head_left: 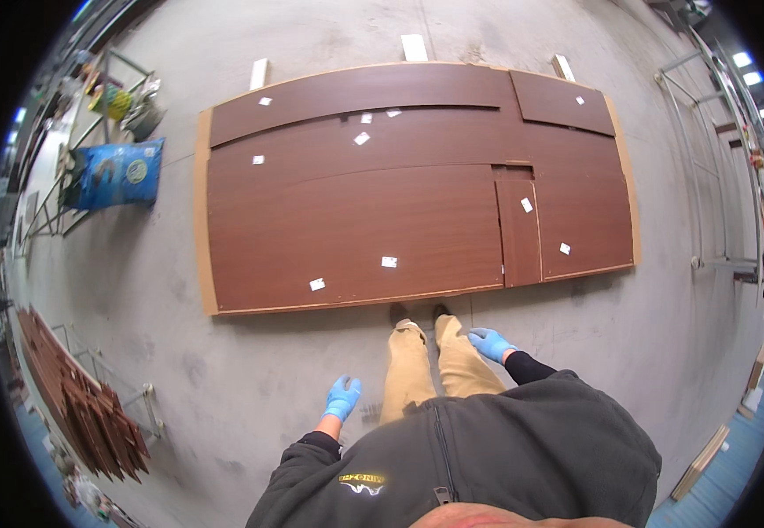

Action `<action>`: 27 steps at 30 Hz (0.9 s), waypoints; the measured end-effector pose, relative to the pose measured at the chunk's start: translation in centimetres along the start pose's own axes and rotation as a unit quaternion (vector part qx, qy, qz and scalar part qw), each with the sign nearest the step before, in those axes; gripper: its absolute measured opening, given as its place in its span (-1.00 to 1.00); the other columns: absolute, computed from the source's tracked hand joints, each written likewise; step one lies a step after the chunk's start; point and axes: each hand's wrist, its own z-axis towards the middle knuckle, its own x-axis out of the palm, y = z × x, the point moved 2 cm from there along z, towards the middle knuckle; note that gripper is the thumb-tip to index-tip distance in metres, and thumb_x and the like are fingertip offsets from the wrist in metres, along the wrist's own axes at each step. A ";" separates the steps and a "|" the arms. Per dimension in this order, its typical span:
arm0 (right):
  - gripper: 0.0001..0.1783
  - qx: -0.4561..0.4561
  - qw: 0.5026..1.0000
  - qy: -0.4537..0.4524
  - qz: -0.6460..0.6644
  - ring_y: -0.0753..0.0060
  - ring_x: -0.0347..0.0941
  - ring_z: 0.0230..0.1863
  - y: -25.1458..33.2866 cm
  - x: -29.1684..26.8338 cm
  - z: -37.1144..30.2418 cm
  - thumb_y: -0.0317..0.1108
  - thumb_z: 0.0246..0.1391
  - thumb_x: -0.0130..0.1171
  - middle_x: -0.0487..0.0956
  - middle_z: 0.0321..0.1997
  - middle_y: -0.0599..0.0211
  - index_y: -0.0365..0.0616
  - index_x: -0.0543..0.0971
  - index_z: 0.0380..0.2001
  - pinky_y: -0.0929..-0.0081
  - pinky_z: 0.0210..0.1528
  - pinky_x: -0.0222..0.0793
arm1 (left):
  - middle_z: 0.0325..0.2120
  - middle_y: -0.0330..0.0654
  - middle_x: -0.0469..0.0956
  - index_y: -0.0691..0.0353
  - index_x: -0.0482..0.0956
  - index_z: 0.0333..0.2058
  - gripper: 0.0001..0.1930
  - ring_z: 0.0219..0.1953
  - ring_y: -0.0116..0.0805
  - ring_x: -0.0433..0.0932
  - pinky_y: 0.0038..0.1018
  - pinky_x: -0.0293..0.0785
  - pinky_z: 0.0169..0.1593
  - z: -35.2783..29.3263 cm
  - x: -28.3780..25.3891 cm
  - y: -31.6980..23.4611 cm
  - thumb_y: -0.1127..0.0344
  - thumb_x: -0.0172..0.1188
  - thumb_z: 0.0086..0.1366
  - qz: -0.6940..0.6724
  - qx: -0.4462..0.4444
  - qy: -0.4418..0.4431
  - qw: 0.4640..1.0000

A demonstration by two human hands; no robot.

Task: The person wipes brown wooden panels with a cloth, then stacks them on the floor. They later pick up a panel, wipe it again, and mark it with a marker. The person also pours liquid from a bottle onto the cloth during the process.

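Observation:
My left hand (pixel 342 399), in a blue glove, hangs beside my leg above the floor. Its fingers are loosely extended and I see nothing in it. My right hand (pixel 489 343), gloved the same way, hangs by my right thigh with its fingers stretched out and nothing visible in it. In front of my feet lies a low, wide stack of dark reddish-brown panels (pixel 356 224), with small white labels stuck on them. Both hands are apart from it. A narrow brown panel (pixel 519 233) lies among the larger ones, right of the middle.
Pale supports (pixel 414 48) poke out beyond the stack's far edge. At the left stand a blue printed sack (pixel 118 173) and a rack of brown strips (pixel 83 400). A metal frame (pixel 694 158) stands at the right. Grey concrete floor (pixel 250 370) surrounds the stack.

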 end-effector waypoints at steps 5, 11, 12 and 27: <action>-0.37 -0.050 0.991 0.066 -0.103 -0.02 0.51 0.43 6.9 3.3 -0.6 0.06 0.45 0.07 0.64 0.36 -0.02 -0.18 0.61 0.32 0.17 0.45 0.36 | 0.18 0.06 0.69 0.38 0.58 0.27 -0.41 0.21 -0.12 0.65 -0.26 0.52 0.30 -7.9 -1.2 5.7 0.01 0.26 0.48 -0.214 -0.001 -0.088 0.973; -0.40 -0.041 0.972 0.046 -0.225 0.05 0.55 0.40 10.1 6.0 0.4 0.03 0.42 0.13 0.66 0.35 0.04 -0.18 0.64 0.29 0.20 0.44 0.39 | 0.08 -0.06 0.74 0.33 0.67 0.17 -0.50 0.11 -0.21 0.67 -0.26 0.55 0.23 -16.9 2.9 15.1 0.01 0.26 0.51 -0.323 -0.104 -0.126 0.932; -0.41 -0.030 0.968 0.039 -0.247 0.07 0.59 0.36 10.4 6.5 0.4 0.01 0.43 0.15 0.69 0.31 0.04 -0.20 0.65 0.29 0.22 0.42 0.42 | 0.08 -0.06 0.74 0.33 0.67 0.17 -0.49 0.11 -0.21 0.67 -0.26 0.55 0.24 -17.4 3.2 17.0 0.00 0.27 0.51 -0.337 -0.110 -0.130 0.926; -0.43 -0.122 0.941 0.082 -0.304 0.02 0.63 0.29 29.9 40.9 1.5 0.05 0.38 0.19 0.73 0.24 0.06 -0.15 0.70 0.22 0.18 0.37 0.46 | 0.10 -0.03 0.69 0.39 0.62 0.20 -0.40 0.10 -0.19 0.62 -0.21 0.53 0.21 -17.7 -18.1 52.9 -0.08 0.25 0.51 -0.395 -0.214 -0.191 0.873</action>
